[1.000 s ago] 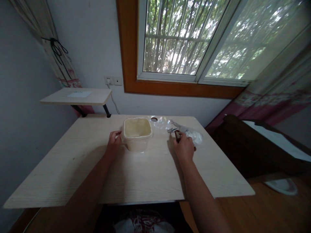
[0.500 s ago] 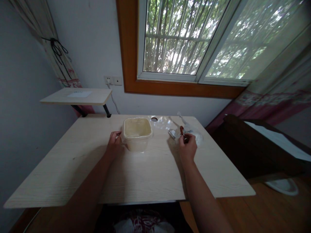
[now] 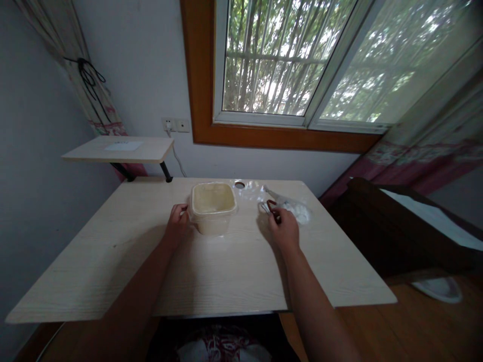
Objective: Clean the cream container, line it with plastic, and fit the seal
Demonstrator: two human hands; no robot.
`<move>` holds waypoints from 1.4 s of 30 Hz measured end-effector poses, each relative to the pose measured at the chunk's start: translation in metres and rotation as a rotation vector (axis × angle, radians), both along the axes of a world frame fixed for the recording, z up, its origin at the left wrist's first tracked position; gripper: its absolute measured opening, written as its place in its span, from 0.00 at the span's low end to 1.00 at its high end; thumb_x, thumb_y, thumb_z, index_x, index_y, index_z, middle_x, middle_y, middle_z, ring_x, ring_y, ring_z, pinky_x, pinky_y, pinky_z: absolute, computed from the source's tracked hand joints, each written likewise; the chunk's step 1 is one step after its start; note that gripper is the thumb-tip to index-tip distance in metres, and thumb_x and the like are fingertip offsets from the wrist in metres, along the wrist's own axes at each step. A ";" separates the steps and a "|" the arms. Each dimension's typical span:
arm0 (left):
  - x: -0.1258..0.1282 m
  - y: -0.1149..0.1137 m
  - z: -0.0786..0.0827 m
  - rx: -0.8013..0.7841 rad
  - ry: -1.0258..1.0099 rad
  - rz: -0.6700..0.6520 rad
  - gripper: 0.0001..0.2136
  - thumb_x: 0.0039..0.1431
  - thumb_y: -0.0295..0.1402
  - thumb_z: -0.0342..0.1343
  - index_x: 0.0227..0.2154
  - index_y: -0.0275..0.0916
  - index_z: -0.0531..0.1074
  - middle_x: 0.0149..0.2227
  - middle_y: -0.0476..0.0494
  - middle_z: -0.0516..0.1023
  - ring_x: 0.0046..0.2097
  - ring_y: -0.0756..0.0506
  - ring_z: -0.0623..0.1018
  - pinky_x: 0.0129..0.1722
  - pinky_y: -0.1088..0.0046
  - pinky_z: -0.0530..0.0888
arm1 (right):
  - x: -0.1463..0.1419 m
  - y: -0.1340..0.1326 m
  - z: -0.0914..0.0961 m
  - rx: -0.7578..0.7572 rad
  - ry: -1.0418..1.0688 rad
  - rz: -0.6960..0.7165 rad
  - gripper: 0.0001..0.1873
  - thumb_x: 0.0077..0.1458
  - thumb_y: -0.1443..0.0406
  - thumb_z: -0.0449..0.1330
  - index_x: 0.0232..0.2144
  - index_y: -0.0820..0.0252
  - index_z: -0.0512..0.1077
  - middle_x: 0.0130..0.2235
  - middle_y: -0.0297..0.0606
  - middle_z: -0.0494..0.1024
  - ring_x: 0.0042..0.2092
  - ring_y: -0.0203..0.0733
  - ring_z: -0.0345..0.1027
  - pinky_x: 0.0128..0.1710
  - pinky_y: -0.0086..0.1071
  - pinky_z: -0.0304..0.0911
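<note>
Plastic bag (image 3: 298, 212) beside right hand (image 3: 284, 231)

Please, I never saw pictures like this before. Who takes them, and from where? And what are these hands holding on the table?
There is no machine here. These are a person's own two bare hands, seen by one camera worn on the head, looking forward and down. The left hand touches the side of a cream plastic tub on a pale wood table. The fingers of the right hand hold a small tool with a reddish handle; I cannot tell exactly what tool it is. Just beyond it lies a clear plastic bag.
</note>
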State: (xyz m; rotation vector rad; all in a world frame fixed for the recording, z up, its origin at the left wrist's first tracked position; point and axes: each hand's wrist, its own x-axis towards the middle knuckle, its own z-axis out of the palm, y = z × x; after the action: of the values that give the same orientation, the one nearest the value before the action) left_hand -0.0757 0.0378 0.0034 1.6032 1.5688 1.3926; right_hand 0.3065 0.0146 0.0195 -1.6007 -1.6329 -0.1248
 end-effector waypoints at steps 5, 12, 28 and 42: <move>0.000 0.000 0.000 0.017 0.020 -0.006 0.09 0.61 0.37 0.50 0.40 0.42 0.72 0.45 0.42 0.73 0.50 0.42 0.72 0.55 0.63 0.69 | 0.001 -0.001 0.000 -0.061 -0.140 0.055 0.13 0.60 0.59 0.55 0.40 0.59 0.77 0.34 0.42 0.79 0.41 0.49 0.66 0.43 0.39 0.62; -0.002 0.001 -0.001 0.037 0.025 -0.008 0.10 0.59 0.36 0.51 0.40 0.42 0.72 0.45 0.42 0.73 0.50 0.42 0.73 0.54 0.64 0.70 | 0.013 0.000 0.005 0.105 -0.126 -0.129 0.11 0.61 0.62 0.56 0.41 0.60 0.76 0.43 0.46 0.78 0.47 0.51 0.65 0.53 0.47 0.56; 0.001 -0.001 0.005 0.005 -0.043 -0.023 0.10 0.54 0.31 0.52 0.40 0.40 0.72 0.45 0.41 0.72 0.50 0.42 0.73 0.52 0.63 0.74 | 0.029 0.003 -0.006 -0.033 -0.120 -0.340 0.18 0.52 0.62 0.60 0.45 0.62 0.77 0.42 0.52 0.78 0.43 0.56 0.62 0.43 0.45 0.59; -0.001 -0.001 0.005 0.021 -0.049 -0.030 0.10 0.54 0.32 0.52 0.39 0.40 0.72 0.44 0.41 0.72 0.50 0.41 0.73 0.53 0.61 0.74 | 0.071 0.007 0.017 0.108 -0.075 -0.254 0.21 0.59 0.61 0.53 0.52 0.63 0.74 0.47 0.52 0.77 0.49 0.55 0.66 0.53 0.47 0.56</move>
State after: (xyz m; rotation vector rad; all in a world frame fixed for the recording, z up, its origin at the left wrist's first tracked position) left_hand -0.0763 0.0364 0.0088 1.5868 1.5008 1.4264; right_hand 0.3774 0.0217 0.0363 -1.7305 -1.4460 -0.4027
